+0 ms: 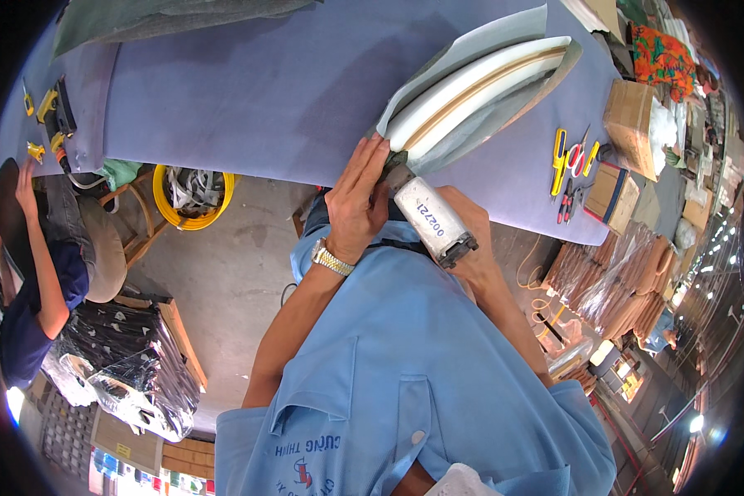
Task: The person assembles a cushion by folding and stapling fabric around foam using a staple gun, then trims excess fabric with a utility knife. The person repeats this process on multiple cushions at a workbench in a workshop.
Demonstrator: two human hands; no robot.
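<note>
My right hand (469, 236) grips a white tool (431, 220) with a dark end, its nose pointing at the near edge of a flat grey-and-white padded piece (479, 87). That piece has a tan strip and lies on the blue-covered table (264, 91). My left hand (357, 197), with a metal watch on the wrist, lies flat with fingers together against the piece's near corner, right beside the tool's nose. I cannot tell what kind of tool it is.
Yellow and red cutters and scissors (572, 161) lie to the right on the table, beside cardboard boxes (628, 116). Stacked tan sheets (612, 277) sit lower right. A yellow bucket (192, 198) stands under the table. Another person (33, 281) stands at left near bagged black goods (132, 364).
</note>
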